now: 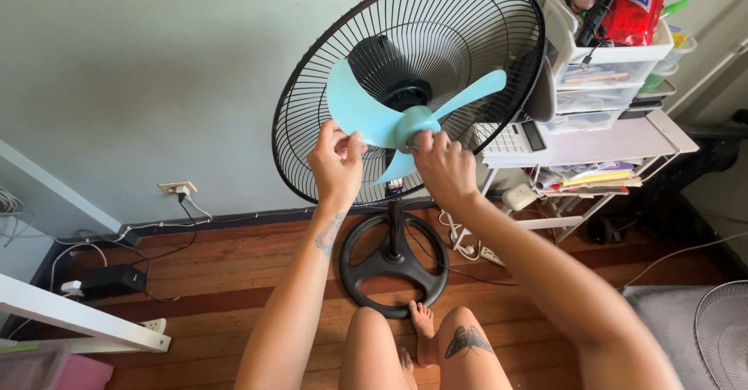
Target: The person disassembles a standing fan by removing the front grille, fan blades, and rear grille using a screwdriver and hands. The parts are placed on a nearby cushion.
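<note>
A black stand fan faces me with its front guard off; the rear wire guard [327, 55] rings a light blue three-bladed propeller [366, 109]. My left hand [336, 160] pinches the lower edge of the left blade. My right hand [440, 160] grips the blue hub [413, 121] at the blade's centre, fingers wrapped around its lower side. The fan's round black base [366, 281] stands on the wooden floor in front of my knees.
A white shelf unit [615, 137] with plastic drawers, a calculator and papers stands right of the fan. Cables and a power strip [475, 250] lie behind the base. A wall socket [178, 188] is at left. Another wire guard [725, 335] lies at bottom right.
</note>
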